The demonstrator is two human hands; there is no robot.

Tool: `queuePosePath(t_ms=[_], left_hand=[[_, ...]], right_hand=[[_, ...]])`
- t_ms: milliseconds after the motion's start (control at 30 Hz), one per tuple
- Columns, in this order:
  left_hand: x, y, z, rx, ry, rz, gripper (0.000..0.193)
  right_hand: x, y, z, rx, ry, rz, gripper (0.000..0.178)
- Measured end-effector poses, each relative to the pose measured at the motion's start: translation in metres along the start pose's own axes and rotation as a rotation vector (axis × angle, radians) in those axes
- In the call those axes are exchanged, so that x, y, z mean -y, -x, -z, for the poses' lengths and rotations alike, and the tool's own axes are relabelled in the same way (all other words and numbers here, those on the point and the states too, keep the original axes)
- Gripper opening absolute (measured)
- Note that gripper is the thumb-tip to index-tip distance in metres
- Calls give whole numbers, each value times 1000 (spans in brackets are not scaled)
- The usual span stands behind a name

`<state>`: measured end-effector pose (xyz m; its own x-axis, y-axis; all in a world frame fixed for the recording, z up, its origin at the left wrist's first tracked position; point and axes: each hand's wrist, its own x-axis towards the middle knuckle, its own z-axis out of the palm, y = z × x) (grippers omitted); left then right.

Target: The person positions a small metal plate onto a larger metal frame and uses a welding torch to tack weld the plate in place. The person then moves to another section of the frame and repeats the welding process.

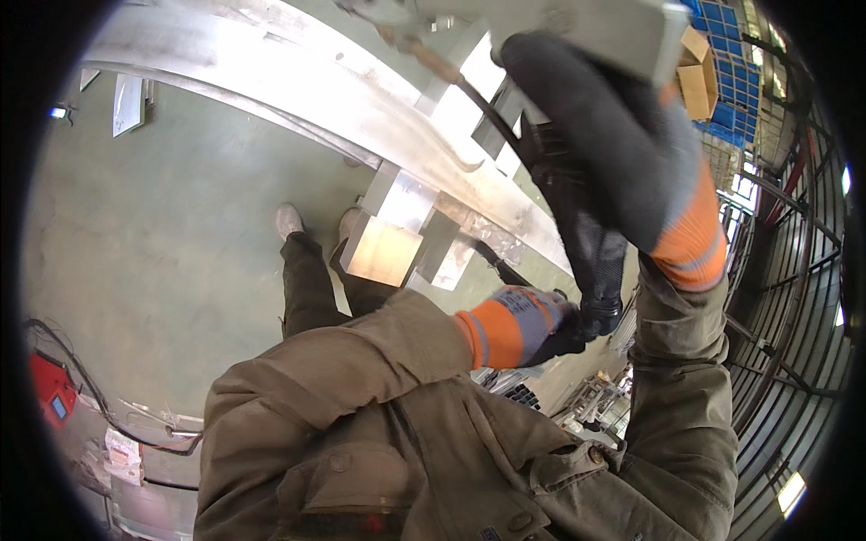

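Observation:
A black welding torch (591, 257) with a copper-coloured nozzle (435, 61) slants up and to the left over a long bright metal beam. My left hand (532, 326), in an orange, grey and black glove, is closed around the torch's lower end. Gloved in the same colours, my right hand (604, 144) is over the upper part of the torch, smeared by motion; I cannot tell how its fingers are set. Close beyond it is a grey panel-like object (613, 36), partly cut off at the top. A black cable (501, 261) runs near my left hand.
The shiny metal beam (271, 68) crosses from upper left toward the right, with metal blocks (388, 248) beside it. A red machine with a small screen (56, 397) and a cable is at far left. An open cardboard box (696, 77) lies by blue mesh at upper right.

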<state>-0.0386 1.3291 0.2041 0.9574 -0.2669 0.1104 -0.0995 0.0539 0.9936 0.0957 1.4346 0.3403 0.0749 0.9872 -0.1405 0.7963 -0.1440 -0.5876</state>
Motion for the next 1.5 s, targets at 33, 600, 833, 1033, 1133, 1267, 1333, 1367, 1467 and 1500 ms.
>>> queuePosePath(t_ms=[33,600,833,1033,1133,1267,1333,1367,1467,1500], left_hand=[[0,-2,-10,62,-28,-7,44],[66,-60,-142,268,-87,59,46],[102,-88,-202,570,-114,316,73],[97,-104,-261,959,-256,256,107],[89,-110,-278,812,-308,254,102],[98,-103,-235,634,-327,279,91],[108,-91,-188,565,-310,482,83],[109,-81,-162,509,-257,615,81],[103,-42,-81,351,-343,650,71],[97,-26,-59,327,-411,712,64]], right_hand=[[3,3,-1,58,-210,-323,39],[-95,207,-1,-139,-352,-687,28],[-101,352,-41,-494,-259,-636,18],[-74,454,-26,-903,-431,-817,20],[-65,521,-21,-1025,-185,-905,22],[-81,641,-24,-1107,-140,-1222,26],[-113,711,-25,-1163,-124,-1153,36],[-125,754,-19,-1089,-109,-1201,33],[-158,872,-23,-1332,-69,-1234,28],[-158,915,-16,-1297,75,-1243,33]])
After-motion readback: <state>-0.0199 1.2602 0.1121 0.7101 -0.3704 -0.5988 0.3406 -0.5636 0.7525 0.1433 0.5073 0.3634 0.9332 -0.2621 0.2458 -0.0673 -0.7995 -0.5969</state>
